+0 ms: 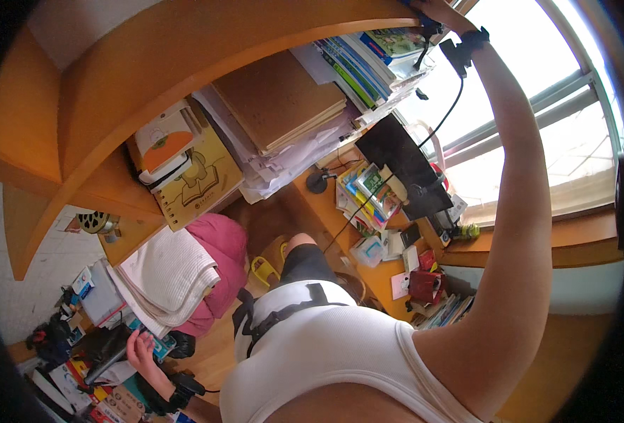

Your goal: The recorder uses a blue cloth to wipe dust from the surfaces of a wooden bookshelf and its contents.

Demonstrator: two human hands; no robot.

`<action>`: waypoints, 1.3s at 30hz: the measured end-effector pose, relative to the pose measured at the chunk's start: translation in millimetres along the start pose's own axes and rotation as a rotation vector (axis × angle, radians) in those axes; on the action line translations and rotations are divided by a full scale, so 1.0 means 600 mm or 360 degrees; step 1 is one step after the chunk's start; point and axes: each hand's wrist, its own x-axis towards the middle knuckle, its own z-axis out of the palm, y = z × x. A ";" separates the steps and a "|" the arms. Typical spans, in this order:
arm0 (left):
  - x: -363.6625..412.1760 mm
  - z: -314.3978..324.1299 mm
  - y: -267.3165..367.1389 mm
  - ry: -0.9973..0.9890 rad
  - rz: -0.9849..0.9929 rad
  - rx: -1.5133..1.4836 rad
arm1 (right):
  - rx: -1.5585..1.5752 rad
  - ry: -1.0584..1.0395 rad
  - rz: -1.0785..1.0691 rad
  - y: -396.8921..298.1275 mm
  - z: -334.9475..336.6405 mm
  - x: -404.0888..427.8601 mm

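My right hand (441, 13) is raised at the top edge, beside the end of the wooden shelf board (290, 21), near a dark blue item; its fingers are partly cut off, and its grip cannot be made out. Low on the left, my left hand (141, 349) has bent fingers near the upper end of a dark tube (105, 366); whether it touches the tube is unclear. Both wrists wear black straps with devices. Below the board lie brown folders (280, 100) on loose papers, a stack of books (351, 69) and a yellow spiral notebook (203, 174).
A wooden desk (312, 195) holds a black monitor (401, 166), books and small boxes, beside a bright window (560, 137). A folded white quilted cloth (169, 275) lies on a pink padded item (224, 254). Boxes and bags crowd the lower left. A black cable hangs across the desk.
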 end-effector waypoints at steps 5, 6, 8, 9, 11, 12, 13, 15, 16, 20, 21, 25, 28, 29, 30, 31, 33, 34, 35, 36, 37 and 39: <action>0.021 0.020 -0.012 -0.0111 0.0042 -0.0089 | -0.1011 0.0309 -0.0433 0.108 -0.066 0.058; 0.011 0.007 -0.002 -0.0029 0.0012 -0.0036 | -0.0691 0.0165 0.0130 0.044 -0.002 0.038; 0.016 -0.011 -0.025 0.0041 0.0030 -0.0026 | -0.0410 0.0204 -0.0120 0.016 0.040 0.020; 0.025 -0.007 -0.040 0.0040 0.0049 -0.0091 | -0.0491 0.0201 0.0055 0.012 0.031 0.011; 0.036 -0.023 -0.063 0.0027 0.0045 -0.0101 | -0.0470 0.0240 0.0135 -0.041 0.048 0.007; 0.043 -0.006 -0.064 -0.0002 0.0027 -0.0115 | -0.0498 0.0218 0.0178 -0.051 0.033 -0.009; 0.042 0.006 -0.065 -0.0009 0.0004 -0.0127 | -0.0513 0.0186 0.0205 -0.066 0.026 -0.015; 0.029 0.017 -0.056 0.0015 0.0036 -0.0198 | -0.0346 0.0149 0.0215 -0.126 0.061 -0.007; 0.029 0.024 -0.051 0.0009 0.0032 -0.0209 | -0.0380 0.0150 0.0042 -0.168 0.077 -0.012; 0.043 0.006 -0.091 0.0007 0.0057 -0.0286 | -0.0132 -0.0230 -0.0103 -0.367 0.181 0.016; 0.052 0.010 -0.095 0.0020 0.0053 -0.0282 | -0.0112 -0.0202 -0.0390 -0.375 0.210 0.026; 0.088 0.014 -0.106 -0.0041 0.0125 -0.0268 | 0.0038 -0.0488 -0.0925 -0.531 0.289 0.014; 0.107 0.032 -0.077 -0.0095 0.0127 -0.0242 | 0.0102 -0.0491 -0.0935 -0.592 0.294 -0.009; 0.109 0.041 -0.059 -0.0083 0.0096 -0.0209 | 0.0096 -0.0532 -0.0943 -0.587 0.288 -0.008; 0.109 0.050 -0.046 -0.0070 0.0093 -0.0179 | 0.0090 -0.0577 -0.0959 -0.582 0.281 -0.007; 0.115 0.051 -0.050 -0.0076 0.0104 -0.0182 | 0.0084 -0.0566 -0.0957 -0.569 0.274 -0.003; 0.126 0.048 -0.069 -0.0083 0.0178 -0.0238 | 0.0121 -0.0619 -0.1062 -0.516 0.259 0.013; 0.126 0.055 -0.054 -0.0100 0.0186 -0.0241 | 0.0132 -0.0619 -0.1068 -0.469 0.250 0.026; 0.113 0.055 -0.029 -0.0162 0.0201 -0.0134 | 0.0150 -0.0627 -0.1080 -0.427 0.235 0.038; 0.091 0.049 -0.010 -0.0195 0.0210 -0.0034 | 0.0054 -0.0626 -0.0941 -0.412 0.212 0.038; 0.052 0.035 0.013 -0.0113 0.0194 -0.0025 | -0.0004 -0.0637 -0.0851 -0.401 0.198 0.049; 0.042 0.059 0.040 -0.0059 0.0194 -0.0071 | -0.0170 -0.0488 -0.0537 -0.308 0.144 0.041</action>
